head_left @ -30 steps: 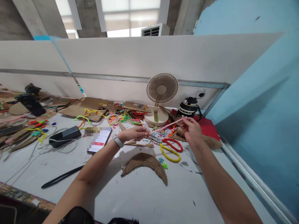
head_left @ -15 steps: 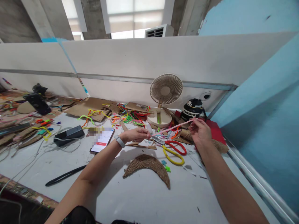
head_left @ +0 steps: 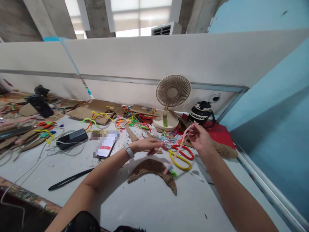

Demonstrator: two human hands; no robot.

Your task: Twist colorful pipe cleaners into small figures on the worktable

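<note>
The right hand [head_left: 199, 136] pinches the pink strip [head_left: 184, 136] above the counter [head_left: 137, 206], toward its right edge; the left hand [head_left: 149, 145] has its grip loosely spread; the step appears to be repositioning, the next move calling for control of the strip's hanging end.

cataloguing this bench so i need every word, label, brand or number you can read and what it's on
"ENERG", on the front of the black bottle; any further letter is out of sight around the curve.
Phone screen: too blurred to read, and partly pixelated.
Small pale label near the bottle's top: too small to read.
</note>
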